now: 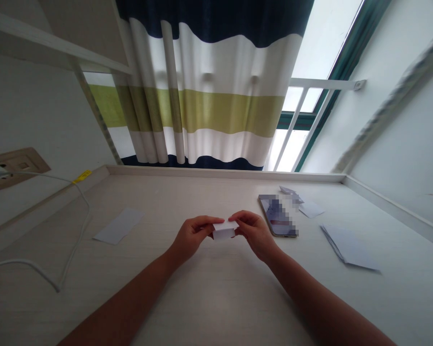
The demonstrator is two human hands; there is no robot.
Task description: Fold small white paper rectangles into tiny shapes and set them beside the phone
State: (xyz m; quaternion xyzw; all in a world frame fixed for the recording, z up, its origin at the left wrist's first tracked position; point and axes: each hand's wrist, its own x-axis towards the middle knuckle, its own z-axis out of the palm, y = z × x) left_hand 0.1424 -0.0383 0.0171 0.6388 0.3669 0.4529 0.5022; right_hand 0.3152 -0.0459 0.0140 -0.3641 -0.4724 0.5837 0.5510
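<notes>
A small folded piece of white paper (pixel 224 233) is held above the table between my two hands, a crease running across it. My left hand (pixel 195 233) pinches its left end, index finger along the top edge and thumb beneath. At the right end, my right hand (pixel 254 232) grips it between thumb and fingers. Some fingertips are hidden behind the paper. Just beyond my right hand lies a phone (pixel 278 216), its screen partly blurred out.
A flat sheet of paper (pixel 118 225) lies to the left, near a white cable (pixel 82 226) from a wall socket (pixel 16 168). To the right are a paper stack (pixel 350 247) and small paper pieces (pixel 311 209). A raised rim (pixel 216 174) edges the table before the curtain (pixel 231 110).
</notes>
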